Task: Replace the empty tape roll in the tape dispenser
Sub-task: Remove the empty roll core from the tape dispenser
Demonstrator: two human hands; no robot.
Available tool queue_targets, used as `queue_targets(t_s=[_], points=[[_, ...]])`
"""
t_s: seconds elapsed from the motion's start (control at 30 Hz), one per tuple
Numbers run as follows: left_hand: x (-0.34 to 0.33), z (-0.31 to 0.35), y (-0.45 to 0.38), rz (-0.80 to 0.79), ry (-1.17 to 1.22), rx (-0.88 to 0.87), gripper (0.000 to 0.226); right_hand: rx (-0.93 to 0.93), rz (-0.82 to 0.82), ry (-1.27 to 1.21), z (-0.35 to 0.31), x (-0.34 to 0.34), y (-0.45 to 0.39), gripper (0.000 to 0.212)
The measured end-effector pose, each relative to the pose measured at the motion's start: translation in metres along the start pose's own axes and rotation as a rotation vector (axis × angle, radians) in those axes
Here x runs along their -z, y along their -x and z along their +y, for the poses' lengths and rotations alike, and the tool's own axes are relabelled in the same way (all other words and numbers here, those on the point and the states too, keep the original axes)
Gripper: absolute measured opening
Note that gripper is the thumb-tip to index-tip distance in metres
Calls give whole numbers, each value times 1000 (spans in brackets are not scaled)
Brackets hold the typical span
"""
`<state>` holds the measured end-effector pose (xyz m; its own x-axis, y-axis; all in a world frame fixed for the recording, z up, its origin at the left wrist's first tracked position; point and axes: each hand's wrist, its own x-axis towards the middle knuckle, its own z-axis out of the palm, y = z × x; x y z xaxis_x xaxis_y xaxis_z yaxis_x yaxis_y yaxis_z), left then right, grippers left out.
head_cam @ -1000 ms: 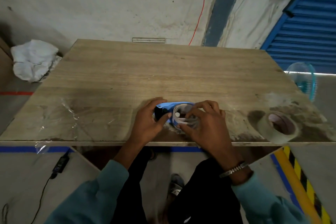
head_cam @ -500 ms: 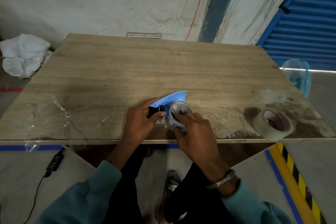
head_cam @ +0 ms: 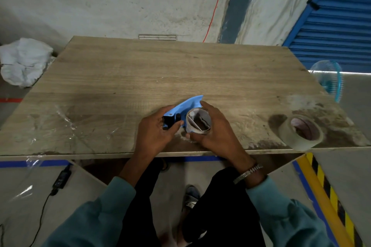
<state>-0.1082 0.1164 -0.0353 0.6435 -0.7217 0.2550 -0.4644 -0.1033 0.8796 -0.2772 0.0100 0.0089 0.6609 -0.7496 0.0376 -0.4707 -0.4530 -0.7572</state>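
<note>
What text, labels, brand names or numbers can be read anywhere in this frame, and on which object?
None can be read.
Empty tape roll in the right hand: plain core, no print visible.
Blue tape dispenser, held by the left hand: no legible marking.
Full tape roll on the table: inner core shows no readable print.
Power adapter on the floor: too small to tell.

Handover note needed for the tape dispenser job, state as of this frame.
Left hand: gripping the blue tape dispenser by its handle end, near the table's front edge.
Right hand: fingers wrapped around the empty tape roll, which sits at the dispenser's hub; whether it is fully free is unclear.
Full tape roll: flat on the table's front right corner, untouched.
Left: finish removing the empty core, mount the full roll.
</note>
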Motion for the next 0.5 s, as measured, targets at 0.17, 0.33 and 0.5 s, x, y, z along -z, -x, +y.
queue_targets(t_s=[0.17, 0.33, 0.5], points=[[2, 2, 0, 5, -50, -37, 50, 50, 77, -26, 2, 3, -5, 102], [1, 8, 4, 38, -67, -49, 54, 75, 213, -212, -17, 27, -4, 92], [0, 6, 1, 17, -22, -2, 51, 43, 437, -172, -6, 65, -20, 89]])
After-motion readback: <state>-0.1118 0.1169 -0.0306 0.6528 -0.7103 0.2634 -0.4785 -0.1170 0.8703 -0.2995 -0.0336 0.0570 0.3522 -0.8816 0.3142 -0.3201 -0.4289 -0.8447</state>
